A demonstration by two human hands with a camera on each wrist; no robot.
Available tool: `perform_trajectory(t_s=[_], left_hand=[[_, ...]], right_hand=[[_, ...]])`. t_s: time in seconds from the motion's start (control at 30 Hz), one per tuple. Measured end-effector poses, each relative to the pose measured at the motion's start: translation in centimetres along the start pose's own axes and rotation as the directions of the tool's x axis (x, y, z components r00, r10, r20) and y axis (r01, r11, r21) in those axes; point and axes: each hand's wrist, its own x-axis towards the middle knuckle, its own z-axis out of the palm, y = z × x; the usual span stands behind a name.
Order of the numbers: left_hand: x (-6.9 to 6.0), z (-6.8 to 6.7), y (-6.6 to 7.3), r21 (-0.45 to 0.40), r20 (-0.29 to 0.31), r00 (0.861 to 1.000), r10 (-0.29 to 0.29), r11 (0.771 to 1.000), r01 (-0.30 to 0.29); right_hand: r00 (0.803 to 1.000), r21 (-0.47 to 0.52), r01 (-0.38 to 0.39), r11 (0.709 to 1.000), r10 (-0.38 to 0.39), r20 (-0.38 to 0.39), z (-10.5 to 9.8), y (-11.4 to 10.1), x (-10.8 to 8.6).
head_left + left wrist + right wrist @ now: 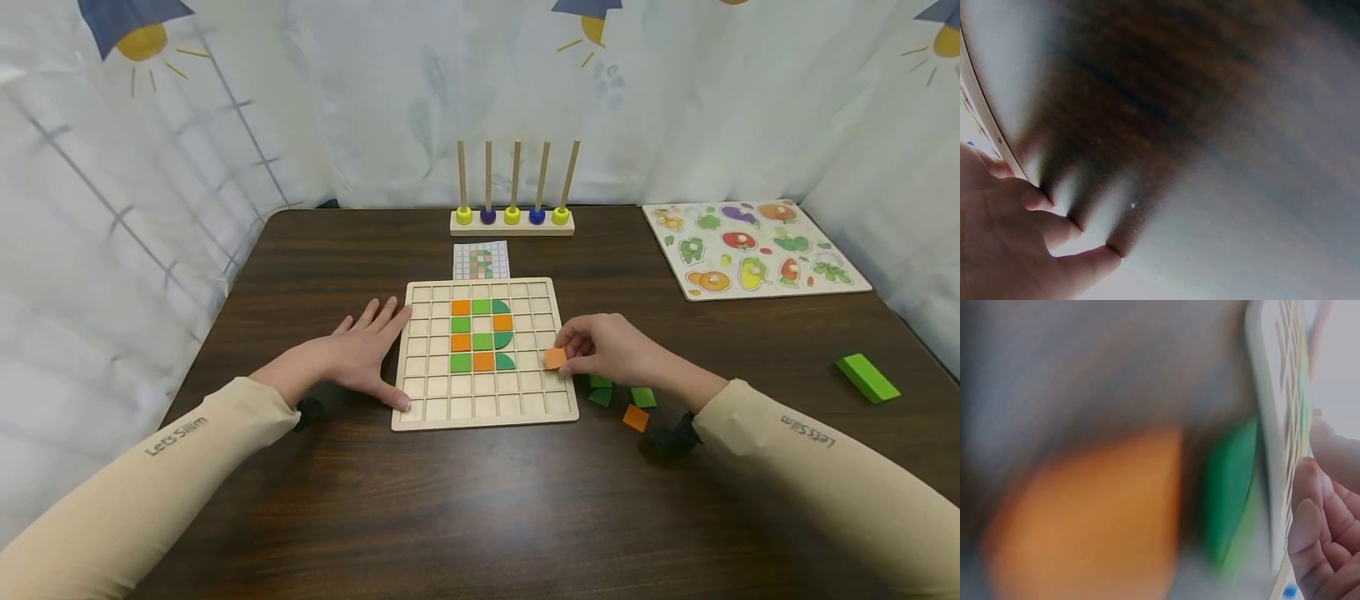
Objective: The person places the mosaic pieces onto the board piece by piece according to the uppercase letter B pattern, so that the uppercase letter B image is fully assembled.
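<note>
A wooden grid board lies on the dark table, with orange and green squares and dark green curved pieces set in its upper middle cells. The left hand is spread flat at the board's left edge, thumb on its lower left corner; in the left wrist view its fingers touch the table. At the board's right edge the right hand pinches an orange square between thumb and fingers, over the right columns. In the right wrist view the right hand is partly cut off at the frame's edge.
Loose pieces, including an orange square and a green square, lie below the right hand. Behind the board are a pattern card and a peg stand. A vegetable puzzle and a green block lie to the right.
</note>
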Motion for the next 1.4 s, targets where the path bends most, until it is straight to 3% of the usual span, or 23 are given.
perform_trajectory(t_s=[0.3,0.6,0.97,1.4], left_hand=[[0.0,0.0,0.0,0.001,0.010,1.000,-0.004,1.000,0.004],[0.0,-0.1,-0.1,0.001,0.009,1.000,-0.004,1.000,0.004],[0.1,0.0,-0.1,0.002,0.004,1.000,-0.005,1.000,0.005],[0.1,0.0,-0.1,0.003,0.006,1.000,-0.004,1.000,0.004]], right_hand=[[0.992,0.010,0.089,0.996,-0.089,0.085,4.1,-5.5,3.5],[0.994,-0.019,0.068,0.998,-0.066,0.086,6.1,-8.7,4.8],[0.996,-0.012,0.033,0.999,-0.032,0.081,6.7,-9.6,4.6],[0.996,-0.081,0.082,0.993,-0.080,0.030,6.9,-9.5,4.7]])
